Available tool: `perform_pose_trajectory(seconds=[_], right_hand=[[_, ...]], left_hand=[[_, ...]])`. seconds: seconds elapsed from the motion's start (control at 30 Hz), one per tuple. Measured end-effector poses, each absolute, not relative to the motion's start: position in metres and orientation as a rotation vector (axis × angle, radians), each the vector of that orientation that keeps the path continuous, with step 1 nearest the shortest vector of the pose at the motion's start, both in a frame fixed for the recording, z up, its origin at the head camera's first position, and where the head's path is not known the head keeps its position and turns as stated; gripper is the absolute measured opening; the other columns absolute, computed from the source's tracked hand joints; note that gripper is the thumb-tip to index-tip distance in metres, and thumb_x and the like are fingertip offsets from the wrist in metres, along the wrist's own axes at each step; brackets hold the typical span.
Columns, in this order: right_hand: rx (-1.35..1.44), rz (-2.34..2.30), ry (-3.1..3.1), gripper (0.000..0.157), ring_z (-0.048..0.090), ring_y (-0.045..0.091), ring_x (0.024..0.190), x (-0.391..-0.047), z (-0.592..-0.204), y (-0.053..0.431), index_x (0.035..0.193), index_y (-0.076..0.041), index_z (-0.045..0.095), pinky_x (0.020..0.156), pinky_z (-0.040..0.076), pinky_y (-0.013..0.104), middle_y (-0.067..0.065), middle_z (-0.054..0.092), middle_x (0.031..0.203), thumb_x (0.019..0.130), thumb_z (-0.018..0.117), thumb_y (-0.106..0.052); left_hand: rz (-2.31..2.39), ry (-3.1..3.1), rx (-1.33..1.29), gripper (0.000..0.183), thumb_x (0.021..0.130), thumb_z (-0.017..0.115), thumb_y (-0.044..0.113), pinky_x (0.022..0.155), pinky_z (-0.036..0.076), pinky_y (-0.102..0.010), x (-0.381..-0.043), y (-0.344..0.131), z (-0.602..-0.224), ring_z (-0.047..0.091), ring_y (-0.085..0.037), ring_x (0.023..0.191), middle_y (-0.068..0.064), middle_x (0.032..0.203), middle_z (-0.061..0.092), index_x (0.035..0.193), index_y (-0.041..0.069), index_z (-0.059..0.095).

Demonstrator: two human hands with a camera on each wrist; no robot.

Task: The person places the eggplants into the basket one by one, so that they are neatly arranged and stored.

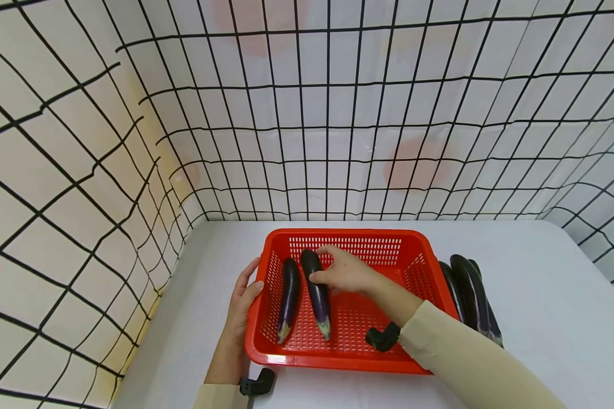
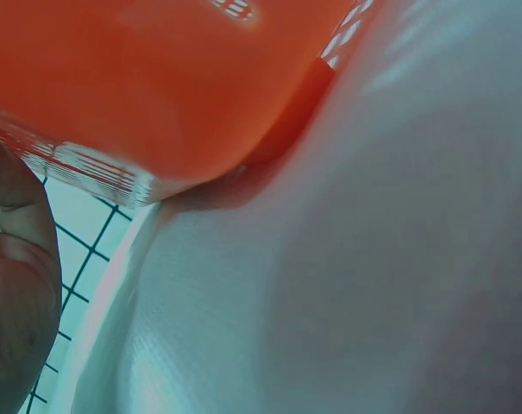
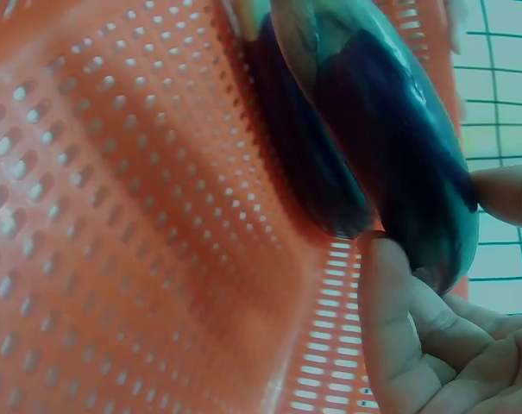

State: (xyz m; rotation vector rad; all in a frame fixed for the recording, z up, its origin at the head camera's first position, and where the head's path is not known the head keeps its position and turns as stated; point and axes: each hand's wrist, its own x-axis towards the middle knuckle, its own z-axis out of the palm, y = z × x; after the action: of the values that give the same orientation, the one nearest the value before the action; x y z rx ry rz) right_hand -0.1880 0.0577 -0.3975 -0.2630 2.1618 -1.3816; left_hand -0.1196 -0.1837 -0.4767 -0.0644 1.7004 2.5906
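Observation:
A red plastic basket point(image 1: 337, 360) with perforated walls stands on the white table. My left hand point(image 1: 241, 304) holds its left side, the thumb at the rim; in the left wrist view part of this hand point(image 2: 19, 259) shows against the basket wall point(image 2: 157, 86). Inside the basket, my right hand point(image 1: 345, 271) grips a dark purple eggplant point(image 1: 318, 301) near its rounded upper end, its pale stem end toward me. The right wrist view shows thumb and fingers on either side of that eggplant point(image 3: 399, 147). Another eggplant point(image 1: 289, 298) lies left of it, along the basket's left wall.
Several more eggplants point(image 1: 473, 295) lie together on the table point(image 1: 537, 284), just outside the basket's right side. A white wall with a black grid point(image 1: 327, 130) rises behind the table and continues along the left and right sides.

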Motion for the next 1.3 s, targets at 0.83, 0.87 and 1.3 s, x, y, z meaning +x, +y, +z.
perform_pose_trajectory(seconds=[0.83, 0.87, 1.3], right_hand=[[-0.204, -1.497, 2.042, 0.071, 0.078, 0.031, 0.088, -0.194, -0.429, 0.047, 0.154, -0.005, 0.033, 0.077, 0.065, 0.043, 0.024, 0.072, 0.107, 0.094, 0.071, -0.013], [-0.201, -1.502, 2.039, 0.071, 0.078, 0.031, 0.089, -0.195, -0.430, 0.046, 0.155, -0.005, 0.032, 0.078, 0.065, 0.043, 0.023, 0.072, 0.107, 0.095, 0.070, -0.013], [-0.165, -1.517, 2.041, 0.074, 0.076, 0.030, 0.091, -0.193, -0.437, 0.044, 0.156, -0.003, 0.029, 0.080, 0.065, 0.043, 0.026, 0.068, 0.115, 0.094, 0.069, -0.009]], left_hand=[[2.581, 1.729, -0.040, 0.056, 0.101, 0.053, 0.020, 0.096, 0.058, -0.048, -0.119, -0.184, -0.477, 0.064, -0.035, 0.126, -0.014, 0.151, 0.052, 0.154, 0.031, 0.039], [2.584, 1.727, -0.044, 0.056, 0.101, 0.053, 0.020, 0.096, 0.058, -0.048, -0.120, -0.184, -0.477, 0.064, -0.035, 0.126, -0.015, 0.151, 0.052, 0.154, 0.031, 0.039], [2.590, 1.714, -0.049, 0.057, 0.101, 0.054, 0.018, 0.096, 0.058, -0.048, -0.120, -0.185, -0.477, 0.065, -0.032, 0.125, -0.014, 0.150, 0.053, 0.155, 0.030, 0.039]])
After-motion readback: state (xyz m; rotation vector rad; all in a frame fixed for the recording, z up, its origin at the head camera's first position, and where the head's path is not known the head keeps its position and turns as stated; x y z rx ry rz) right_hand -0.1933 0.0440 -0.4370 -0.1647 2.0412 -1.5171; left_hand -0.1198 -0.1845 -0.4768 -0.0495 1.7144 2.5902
